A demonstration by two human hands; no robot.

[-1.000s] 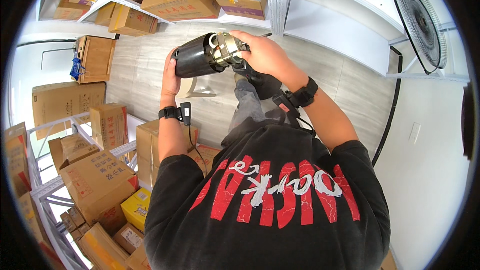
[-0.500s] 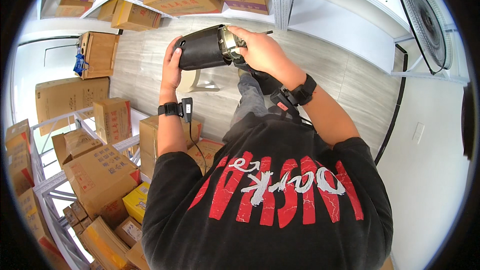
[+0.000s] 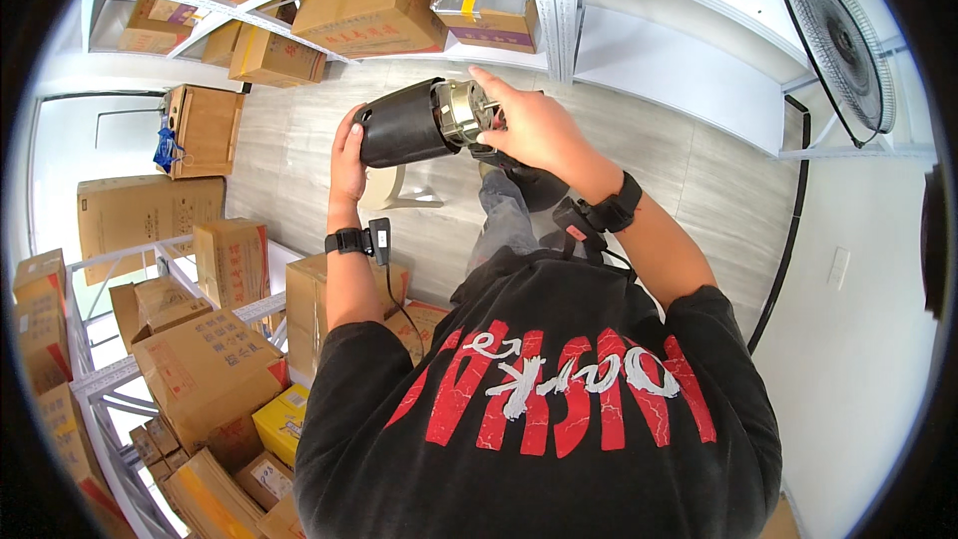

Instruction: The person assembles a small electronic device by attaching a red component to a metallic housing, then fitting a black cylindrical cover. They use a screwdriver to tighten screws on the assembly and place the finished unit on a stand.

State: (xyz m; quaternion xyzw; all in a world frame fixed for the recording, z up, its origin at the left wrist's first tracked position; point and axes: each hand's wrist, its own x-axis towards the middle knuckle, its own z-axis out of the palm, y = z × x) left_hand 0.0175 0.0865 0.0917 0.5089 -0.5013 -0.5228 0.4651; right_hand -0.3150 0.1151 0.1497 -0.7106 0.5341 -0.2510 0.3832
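Observation:
Held level out in front of me is a fan motor (image 3: 460, 114), its bare metal end facing right and partly set in a black plastic housing (image 3: 402, 130). My left hand (image 3: 347, 162) is wrapped round the closed left end of that housing, fingers on its far side and thumb over the rim. At the metal end, my right hand (image 3: 547, 132) grips the motor between thumb and forefinger. My right palm and fingers hide part of the motor's shaft end. A dark part hangs just below the right hand, mostly hidden.
A beige stool (image 3: 391, 190) stands below the motor. A round fan grille (image 3: 840, 45) leans on the right shelf (image 3: 679, 65). Cardboard boxes (image 3: 205, 369) crowd the left rack, and a wooden cabinet (image 3: 205, 130) is at far left. Cables run from both wrist straps.
My right thumb and forefinger have shifted a little toward the motor's shaft end, baring more metal. The left hand keeps its hold. The whole view has tipped slightly.

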